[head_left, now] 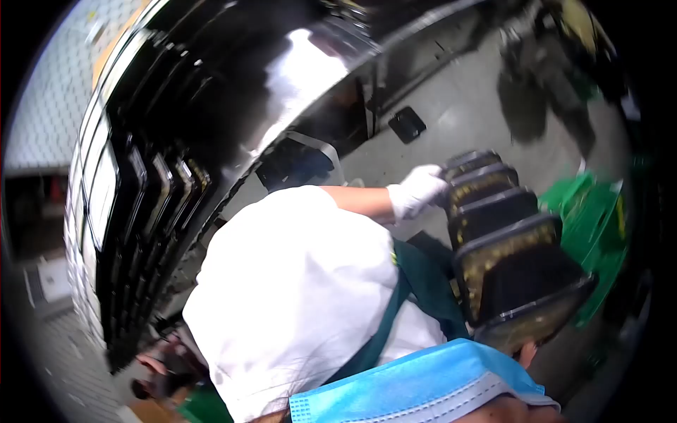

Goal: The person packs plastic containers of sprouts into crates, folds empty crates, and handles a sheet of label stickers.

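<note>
Several black trays (525,280) make one column, its long axis slanting outward from just past the blue mask (423,379); the right hand (526,354) (mostly hidden, I can't tell its grip) is at the near end, the gloved left hand (420,192) curled onto the far end.

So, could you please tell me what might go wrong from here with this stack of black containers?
The stack of black containers could slide apart: it is several pieces long, and only the gloved left hand clearly shows gripping it, at the far end. It might also catch on the green plastic beside it. The flat black item on the floor could trip someone.
</note>
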